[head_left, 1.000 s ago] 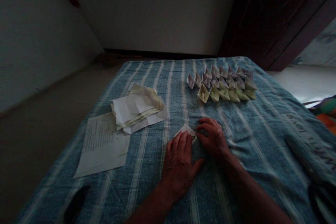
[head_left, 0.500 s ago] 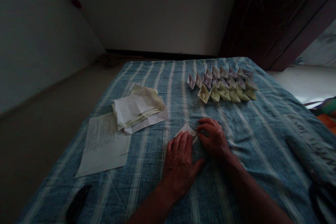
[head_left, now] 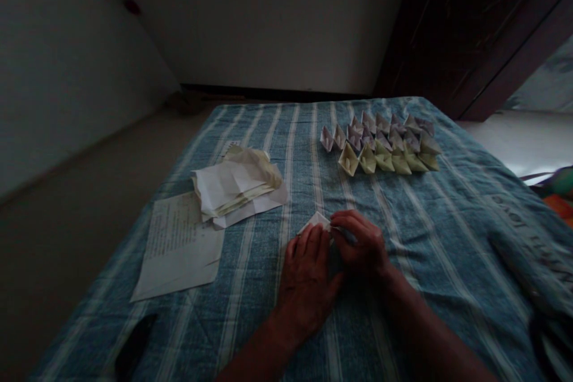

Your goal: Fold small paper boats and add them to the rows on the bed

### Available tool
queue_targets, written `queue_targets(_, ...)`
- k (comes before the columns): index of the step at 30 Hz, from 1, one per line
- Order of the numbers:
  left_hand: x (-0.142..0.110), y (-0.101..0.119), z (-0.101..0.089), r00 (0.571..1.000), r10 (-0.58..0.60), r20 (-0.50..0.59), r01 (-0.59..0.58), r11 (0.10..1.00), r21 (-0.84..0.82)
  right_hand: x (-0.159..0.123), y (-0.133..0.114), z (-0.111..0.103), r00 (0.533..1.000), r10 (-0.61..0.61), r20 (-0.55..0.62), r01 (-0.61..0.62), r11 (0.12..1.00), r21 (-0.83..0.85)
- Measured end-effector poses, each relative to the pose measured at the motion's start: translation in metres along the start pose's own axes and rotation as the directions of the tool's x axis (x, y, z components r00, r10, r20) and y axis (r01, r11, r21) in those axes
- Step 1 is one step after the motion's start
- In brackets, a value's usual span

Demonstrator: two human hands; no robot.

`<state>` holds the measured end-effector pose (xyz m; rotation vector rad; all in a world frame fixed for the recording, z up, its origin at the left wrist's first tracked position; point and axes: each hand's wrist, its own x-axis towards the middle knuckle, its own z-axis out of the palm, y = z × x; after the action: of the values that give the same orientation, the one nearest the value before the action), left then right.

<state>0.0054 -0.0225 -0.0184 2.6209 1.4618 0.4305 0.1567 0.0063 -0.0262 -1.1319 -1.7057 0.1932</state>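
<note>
A small piece of folded white paper (head_left: 317, 218) lies on the striped cloth, its pointed top showing past my fingers. Flat across its lower part rests my left hand (head_left: 307, 274), fingers stretched out and hiding much of it. My right hand (head_left: 362, 242) pinches the paper's right corner between thumb and fingertips. Beyond the hands, to the right, stand rows of folded paper boats (head_left: 367, 160), pale yellow in the front row and whitish or mauve behind.
Left of my hands lies a stack of creased paper sheets (head_left: 235, 182), with a printed sheet (head_left: 179, 250) partly under it. A dark object (head_left: 135, 346) sits near the front left edge. Scissors with black handles (head_left: 548, 328) lie at the right. Blue striped cloth (head_left: 259, 286) covers the table.
My right hand has moved slightly left, and its fingertips have closed on the paper's right corner. The left hand stays pressed on the paper.
</note>
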Motion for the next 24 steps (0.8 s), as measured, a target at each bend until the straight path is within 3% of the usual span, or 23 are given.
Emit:
queue_targets(4, 0.0, -0.001, 0.001, 1.0, 0.014, 0.002, -0.014, 0.999, -0.036, 0.0, -0.006, 0.0, 0.996, 0.0, 0.086, -0.002, 1.0, 0.023)
queue_targets(13, 0.001, 0.001, -0.002, 1.0, 0.023, 0.001, -0.023, 0.997, -0.072, -0.002, -0.011, -0.001, 0.974, -0.01, 0.224, 0.047, 0.986, -0.161)
queue_targets(19, -0.003, -0.004, -0.002, 0.998, 0.057, -0.007, -0.057, 0.994, -0.092, -0.001, -0.009, -0.001, 0.968, -0.031, 0.249, 0.078, 0.98, -0.182)
queue_targets(24, -0.011, -0.01, 0.001, 0.998, 0.058, -0.035, -0.058, 0.998, -0.005, -0.004, -0.006, 0.002, 0.969, -0.036, 0.244, 0.088, 0.975, -0.206)
